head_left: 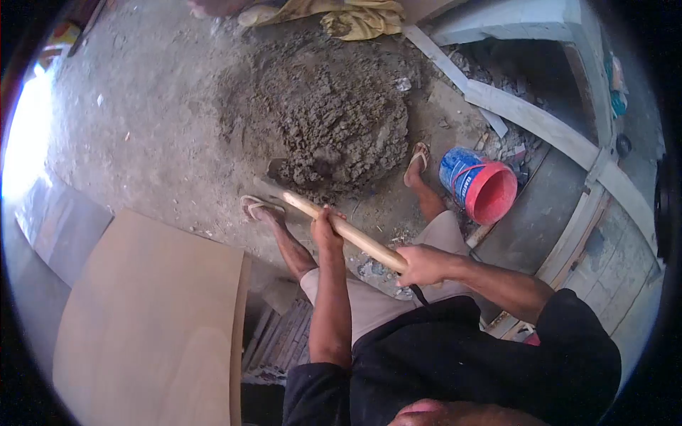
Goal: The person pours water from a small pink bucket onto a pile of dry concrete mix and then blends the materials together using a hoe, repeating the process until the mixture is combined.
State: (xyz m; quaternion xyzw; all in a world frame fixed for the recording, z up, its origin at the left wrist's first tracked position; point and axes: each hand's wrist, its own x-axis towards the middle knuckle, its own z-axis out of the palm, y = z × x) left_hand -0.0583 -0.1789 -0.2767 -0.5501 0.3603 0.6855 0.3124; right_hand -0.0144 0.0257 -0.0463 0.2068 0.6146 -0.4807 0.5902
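Both of my hands are wrapped round the pale wooden handle of a hoe [366,243]. My left hand [327,227] grips it about midway along, and my right hand [423,265] closes on the end near my body. The handle slants up and left to a metal head at the near left edge of a mound of wet, grey mortar [341,135]. Mortar partly hides the blade. My sandalled feet stand apart, short of the mound.
A blue and red bucket [479,186] lies tipped on its side by my right foot. White wooden framing [526,106] and rubble stand on the right. A large board [149,319] is at the lower left. Yellowish sacking [362,20] lies beyond the mound.
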